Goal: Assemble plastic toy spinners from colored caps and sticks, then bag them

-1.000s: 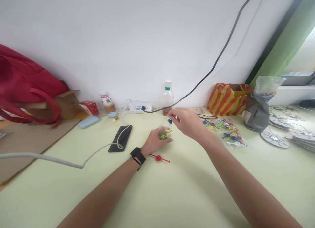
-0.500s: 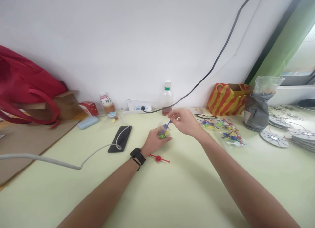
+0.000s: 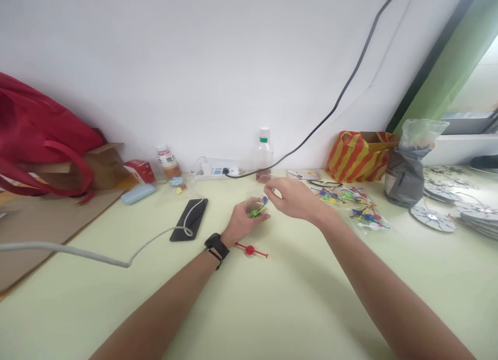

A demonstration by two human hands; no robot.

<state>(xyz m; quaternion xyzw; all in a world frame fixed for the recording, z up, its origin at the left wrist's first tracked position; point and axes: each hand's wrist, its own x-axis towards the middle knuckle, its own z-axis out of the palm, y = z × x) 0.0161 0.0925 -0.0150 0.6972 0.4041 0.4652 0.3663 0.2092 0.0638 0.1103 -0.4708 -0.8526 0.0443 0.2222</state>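
The left hand [image 3: 240, 222] grips a clear bag [image 3: 254, 206]; the right hand [image 3: 291, 196] pinches a blue piece [image 3: 265, 199], now shifted slightly right.

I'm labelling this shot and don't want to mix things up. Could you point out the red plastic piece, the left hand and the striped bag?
Red plastic piece [image 3: 249, 250]: head view, on its round middle.
Left hand [image 3: 240, 222]: head view, on its back.
Striped bag [image 3: 353, 158]: head view, on its front side.

Head-worn view, looking forward, tilted down, tabletop [image 3: 272, 308] near
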